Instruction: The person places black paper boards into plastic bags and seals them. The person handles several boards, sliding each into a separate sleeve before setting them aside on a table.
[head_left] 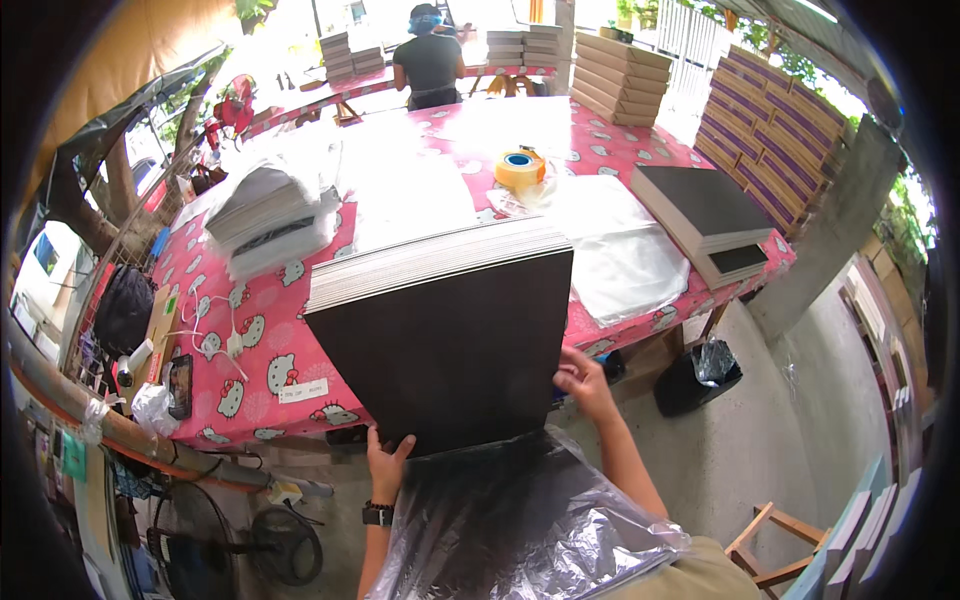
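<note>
A thick stack of black-faced sheets [450, 340] with pale layered edges stands tilted at the table's near edge. Its lower end sits in the mouth of a clear plastic bag [530, 520], which spreads over my lap. My left hand [388, 465] grips the lower left corner, thumb on the black face and fingers at the side. Beside the right edge is my right hand [585, 383], its fingers loosely bent and apart, with nothing visible between them. Flat clear plastic bags [630, 255] lie to the right of the stack.
On the pink patterned table [265, 340] are a tape roll [520, 170], a plastic-wrapped stack [270, 215], another black-topped stack [700, 205] and a phone [181, 386]. A black bin [698, 378] stands at right, near piled boxes [770, 135]. A person [430, 60] works beyond.
</note>
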